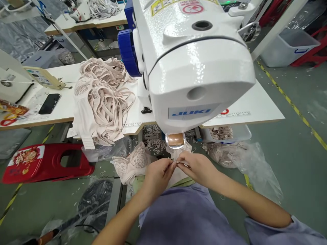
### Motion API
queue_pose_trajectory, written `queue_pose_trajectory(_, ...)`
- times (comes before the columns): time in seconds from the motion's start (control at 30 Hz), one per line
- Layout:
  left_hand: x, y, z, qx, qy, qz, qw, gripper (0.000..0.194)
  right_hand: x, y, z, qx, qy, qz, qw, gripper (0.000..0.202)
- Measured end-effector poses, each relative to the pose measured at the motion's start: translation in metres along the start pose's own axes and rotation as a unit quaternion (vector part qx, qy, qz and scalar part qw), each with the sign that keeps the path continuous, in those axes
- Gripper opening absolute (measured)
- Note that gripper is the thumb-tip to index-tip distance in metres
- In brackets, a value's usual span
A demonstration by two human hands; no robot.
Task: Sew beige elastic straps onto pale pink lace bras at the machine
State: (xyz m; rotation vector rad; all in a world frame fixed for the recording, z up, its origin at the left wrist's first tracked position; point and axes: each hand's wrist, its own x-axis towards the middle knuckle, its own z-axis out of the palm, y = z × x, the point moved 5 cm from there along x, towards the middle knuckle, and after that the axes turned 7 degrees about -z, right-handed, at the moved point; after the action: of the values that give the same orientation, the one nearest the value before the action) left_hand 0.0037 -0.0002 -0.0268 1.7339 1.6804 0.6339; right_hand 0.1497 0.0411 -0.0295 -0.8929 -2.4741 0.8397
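Note:
My left hand (pixel 158 172) is closed, thumb and fingertips pinching a narrow beige edge of a bra in front of the sewing machine's head. Right beside it, my right hand (pixel 200 167) pinches the same edge, so the fingertips of both hands nearly meet. Beige fabric of this bra (pixel 176 177) hangs below the fingers; the pinched part is small and partly hidden. Lace bra cups (pixel 135 160) lie to the left of my left hand, over my lap. Above the hands looms the white sewing machine (pixel 199 68), its needle area out of sight behind the head.
Beige bras with straps (pixel 107 102) are heaped on the white table (pixel 133 126), left of the machine. A black phone (pixel 49 103) and red-handled scissors (pixel 9 119) lie farther left. A red stool (pixel 51 161) stands on the floor. A plastic bin (pixel 241 133) sits under the table's right side.

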Motion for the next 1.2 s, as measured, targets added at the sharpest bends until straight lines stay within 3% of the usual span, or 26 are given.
queue_pose_trajectory(0.1,-0.002,0.004,-0.001,0.067,0.040,0.080,0.994,0.042,0.006,0.001,-0.006,0.086,-0.038,0.022,0.995,0.010)
queue_pose_trajectory(0.2,-0.002,0.005,-0.003,0.104,0.058,0.124,0.985,0.046,0.010,0.001,-0.010,0.141,-0.038,0.034,0.989,0.016)
queue_pose_trajectory(0.3,0.002,0.001,-0.005,0.064,0.010,0.101,0.993,0.044,0.010,0.011,-0.007,0.229,-0.029,0.100,0.968,0.018)
queue_pose_trajectory(0.43,0.005,-0.004,-0.015,-0.018,-0.070,0.050,0.996,0.032,0.009,0.030,-0.004,0.370,0.029,0.190,0.909,0.030)
queue_pose_trajectory(0.5,0.004,-0.005,-0.020,-0.020,-0.096,0.027,0.995,0.030,0.011,0.028,-0.008,0.364,0.030,0.153,0.919,0.027)
queue_pose_trajectory(0.6,0.003,0.000,-0.027,0.000,-0.101,0.027,0.994,0.021,0.016,0.006,-0.013,0.269,-0.042,0.000,0.962,0.012)
queue_pose_trajectory(0.73,0.003,0.009,-0.030,-0.011,-0.085,0.059,0.995,0.015,0.014,-0.021,-0.011,0.191,-0.096,-0.143,0.966,0.011)
queue_pose_trajectory(0.93,0.004,0.009,-0.036,-0.078,-0.048,0.097,0.991,0.014,0.011,-0.026,-0.010,0.089,-0.010,-0.216,0.972,0.022)
queue_pose_trajectory(1.03,0.002,0.011,-0.039,-0.043,-0.040,0.099,0.993,0.014,0.009,-0.031,-0.011,0.049,0.018,-0.233,0.971,0.025)
queue_pose_trajectory(1.2,0.001,0.022,-0.037,0.057,-0.071,0.099,0.991,0.017,0.005,-0.038,-0.007,-0.030,0.042,-0.265,0.963,0.032)
